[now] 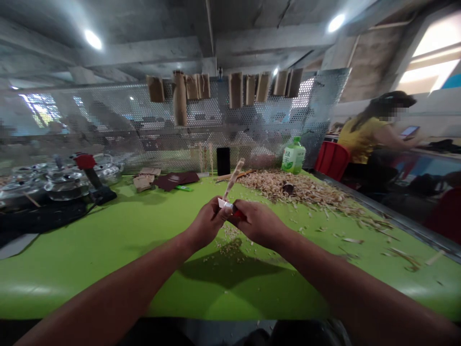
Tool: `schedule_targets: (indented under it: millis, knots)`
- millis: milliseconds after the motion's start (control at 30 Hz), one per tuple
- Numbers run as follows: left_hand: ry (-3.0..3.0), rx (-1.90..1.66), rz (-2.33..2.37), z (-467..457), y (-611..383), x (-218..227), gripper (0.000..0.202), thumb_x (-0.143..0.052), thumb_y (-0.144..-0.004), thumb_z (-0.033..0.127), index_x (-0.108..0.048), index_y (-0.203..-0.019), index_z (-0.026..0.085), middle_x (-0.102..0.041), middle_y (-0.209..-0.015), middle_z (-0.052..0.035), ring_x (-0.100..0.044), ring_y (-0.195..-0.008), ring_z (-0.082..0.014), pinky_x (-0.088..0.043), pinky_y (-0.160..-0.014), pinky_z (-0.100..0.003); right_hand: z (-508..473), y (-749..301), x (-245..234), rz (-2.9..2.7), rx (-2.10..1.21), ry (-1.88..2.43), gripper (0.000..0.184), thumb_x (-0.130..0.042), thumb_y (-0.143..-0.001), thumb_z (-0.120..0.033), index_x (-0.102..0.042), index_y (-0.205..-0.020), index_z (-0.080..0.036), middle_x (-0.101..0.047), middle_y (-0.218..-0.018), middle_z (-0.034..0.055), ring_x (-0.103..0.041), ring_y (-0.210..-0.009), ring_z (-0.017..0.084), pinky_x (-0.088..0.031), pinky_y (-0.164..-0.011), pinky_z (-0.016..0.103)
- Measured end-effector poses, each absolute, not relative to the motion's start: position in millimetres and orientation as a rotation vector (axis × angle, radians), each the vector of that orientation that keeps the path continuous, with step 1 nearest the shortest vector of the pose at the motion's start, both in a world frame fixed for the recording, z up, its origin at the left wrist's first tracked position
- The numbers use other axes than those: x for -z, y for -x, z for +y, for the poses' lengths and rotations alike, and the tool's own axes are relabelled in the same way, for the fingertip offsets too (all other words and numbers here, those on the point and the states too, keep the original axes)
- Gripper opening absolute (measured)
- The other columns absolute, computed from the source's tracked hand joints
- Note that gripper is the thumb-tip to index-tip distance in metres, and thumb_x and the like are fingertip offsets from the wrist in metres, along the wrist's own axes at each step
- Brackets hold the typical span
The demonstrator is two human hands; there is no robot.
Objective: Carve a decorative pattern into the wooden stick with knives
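Over the green table (108, 250), my left hand (207, 223) is closed round the lower end of a thin wooden stick (234, 180) that slants up and away. My right hand (257, 222) is closed on a red-handled knife (238, 214). Its pale blade lies against the stick where the two hands meet. Small wood chips (230, 235) lie on the table under my hands.
A heap of wood shavings (295, 187) spreads back right, near a green bottle (293, 156). A black box (223, 161), dark red pouches (176, 180) and metal trays (54, 182) stand at the back and left. A person in yellow (374, 129) sits far right with a phone.
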State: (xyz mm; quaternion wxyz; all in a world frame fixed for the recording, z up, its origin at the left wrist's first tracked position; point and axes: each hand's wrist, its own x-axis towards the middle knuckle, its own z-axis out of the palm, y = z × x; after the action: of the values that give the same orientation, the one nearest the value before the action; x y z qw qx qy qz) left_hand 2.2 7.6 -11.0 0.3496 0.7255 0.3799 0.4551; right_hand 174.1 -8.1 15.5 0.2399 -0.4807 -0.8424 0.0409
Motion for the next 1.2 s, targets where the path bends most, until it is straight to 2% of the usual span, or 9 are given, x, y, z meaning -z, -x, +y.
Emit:
schedule_targets:
  millis: [100,267,467,633,933,1200]
  knots:
    - [-1.925,-1.169,0.998,5.8,-2.4,8.0,0.041,-0.045,-0.086,0.058,-0.049,-0.085,0.018,-0.044,-0.058,0.0034,-0.043,-0.055,-0.0116,-0.037,-0.052,-0.023,-8.6,-173.8,-14.8,-2.306,-0.043,1.327,0.024,-0.049,-0.089,-0.042,-0.053,-0.084,-0.019,-0.056,-0.065,0.0002,-0.039,-0.052,0.010,-0.018,-0.050,0.025]
    - [-2.029,-1.215,1.101,1.3,-3.8,3.2,0.040,-0.044,-0.087,0.056,-0.049,-0.078,0.017,-0.052,-0.068,-0.0003,-0.046,-0.061,-0.0126,-0.036,-0.055,-0.024,-9.2,-174.3,-15.2,-2.304,0.093,1.336,0.023,-0.047,-0.088,-0.041,-0.054,-0.084,-0.019,-0.058,-0.064,0.0017,-0.038,-0.051,0.011,-0.016,-0.050,0.026]
    - [-2.069,-1.210,1.197,0.2,-3.8,3.0,0.040,-0.044,-0.088,0.055,-0.051,-0.078,0.017,-0.055,-0.069,-0.0007,-0.048,-0.063,-0.0141,-0.035,-0.057,-0.025,-9.6,-175.5,-16.7,-2.314,0.151,1.349,0.023,-0.046,-0.089,-0.039,-0.055,-0.084,-0.019,-0.058,-0.062,0.0016,-0.038,-0.049,0.011,-0.014,-0.051,0.027]
    - [-2.056,-1.229,1.207,1.1,-4.4,6.2,0.040,-0.041,-0.089,0.054,-0.051,-0.079,0.017,-0.055,-0.068,-0.0003,-0.048,-0.064,-0.0145,-0.035,-0.057,-0.025,-9.2,-175.1,-16.7,-2.299,0.126,1.358,0.022,-0.047,-0.088,-0.039,-0.055,-0.084,-0.019,-0.057,-0.062,0.0011,-0.037,-0.050,0.011,-0.016,-0.050,0.027]
    - [-2.274,-1.131,1.237,1.8,2.1,5.1,0.030,-0.037,-0.093,0.047,-0.046,-0.091,0.019,-0.058,-0.079,-0.0016,-0.053,-0.068,-0.0165,-0.035,-0.059,-0.027,-4.2,-176.0,-16.1,-2.319,-0.185,1.325,0.029,-0.049,-0.088,-0.046,-0.053,-0.079,-0.019,-0.055,-0.065,-0.0002,-0.039,-0.051,0.009,-0.019,-0.049,0.024]
    - [-2.275,-1.191,1.272,1.5,0.0,4.7,0.034,-0.037,-0.093,0.049,-0.047,-0.079,0.019,-0.056,-0.072,-0.0010,-0.051,-0.062,-0.0149,-0.032,-0.056,-0.026,-7.4,-174.1,-14.4,-2.293,0.011,1.342,0.026,-0.047,-0.089,-0.044,-0.053,-0.082,-0.019,-0.056,-0.062,0.0002,-0.036,-0.050,0.010,-0.016,-0.049,0.026]
